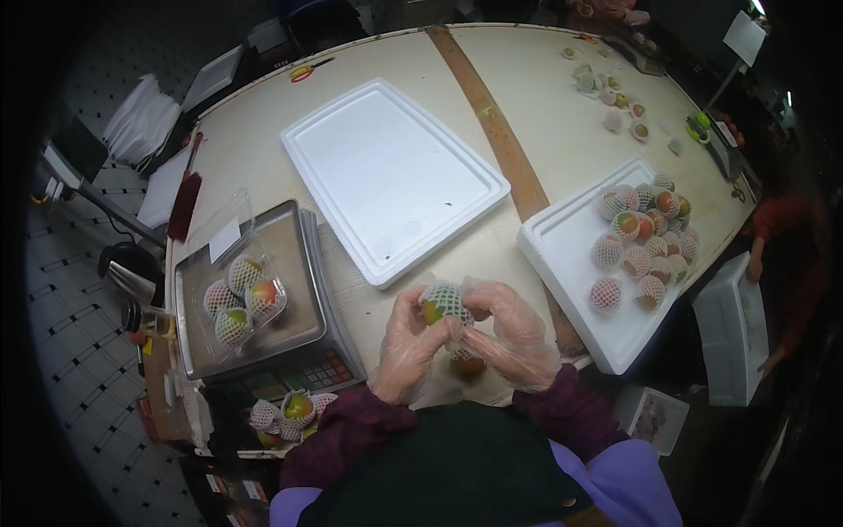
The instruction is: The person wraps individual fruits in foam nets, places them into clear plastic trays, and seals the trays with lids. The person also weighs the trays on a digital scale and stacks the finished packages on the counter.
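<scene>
Both of my hands wear thin clear plastic gloves. Between them, at the near edge of the table, is a round green-and-orange fruit [442, 304] in a white foam net. My left hand [413, 346] grips it from the left, and my right hand [512, 332] has its fingers on the net from the right. Another netted fruit [469, 362] lies just below, partly hidden by my hands. On the scale's metal pan [290, 263] at the left, an open clear plastic clamshell box [209, 329] holds several netted fruits [262, 296].
A white foam lid or tray [395, 178] lies mid-table. Right of it, a foam tray [566, 263] holds many netted fruits [637, 261]. More lie at the far right [620, 100] and below the scale [298, 406]. Scissors [304, 71] and a red brush [184, 204] are at the edges. A co-worker's arm [764, 230] holds a foam box [731, 336].
</scene>
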Tool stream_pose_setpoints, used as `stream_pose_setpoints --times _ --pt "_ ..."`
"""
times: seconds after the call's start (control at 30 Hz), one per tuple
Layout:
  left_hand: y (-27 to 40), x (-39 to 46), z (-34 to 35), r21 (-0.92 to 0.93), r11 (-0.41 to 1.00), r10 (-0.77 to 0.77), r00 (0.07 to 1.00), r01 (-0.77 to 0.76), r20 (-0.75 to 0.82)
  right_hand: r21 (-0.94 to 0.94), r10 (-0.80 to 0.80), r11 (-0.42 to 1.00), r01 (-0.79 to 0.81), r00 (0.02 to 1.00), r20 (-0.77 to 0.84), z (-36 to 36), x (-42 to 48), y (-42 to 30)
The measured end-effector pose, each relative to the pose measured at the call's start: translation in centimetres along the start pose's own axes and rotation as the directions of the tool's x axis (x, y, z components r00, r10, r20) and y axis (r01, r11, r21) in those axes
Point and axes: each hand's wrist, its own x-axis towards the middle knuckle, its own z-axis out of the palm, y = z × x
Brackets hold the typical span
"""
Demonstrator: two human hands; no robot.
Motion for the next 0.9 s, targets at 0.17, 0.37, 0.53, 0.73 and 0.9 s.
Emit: stream_pose_setpoints --times 0.17,0.37,0.53,0.73,0.9 --pt "1.0 -2.9 -3.1 -0.425 0.884 -0.132 0.975 0.197 0.179 0.881 0.608 0.253 -0.399 0.774 0.176 2.0 0.0 -0.3" --pt "1.0 -4.1 -4.4 -0.420 0.882 -0.065 0.937 0.215 0.343 0.873 0.634 0.264 -0.411 0.756 0.164 2.2 -0.1 -1.8" --pt "0.8 -4.3 -4.6 -0.417 0.887 -0.062 0.945 0.200 0.322 0.725 0.537 0.553 -0.411 0.841 0.066 2.3 -0.9 -2.7" --pt "0.2 -4.5 -4.5 -0.371 0.909 -0.102 0.965 0.189 0.241 -0.096 -0.095 0.990 0.100 0.994 0.055 2.6 -0.5 -4.4" --pt "-0.1 -4.7 -5.2 -0.332 0.910 -0.160 0.950 0.247 0.268 -0.154 -0.116 0.981 0.121 0.992 0.045 2.8 -0.3 -2.5"
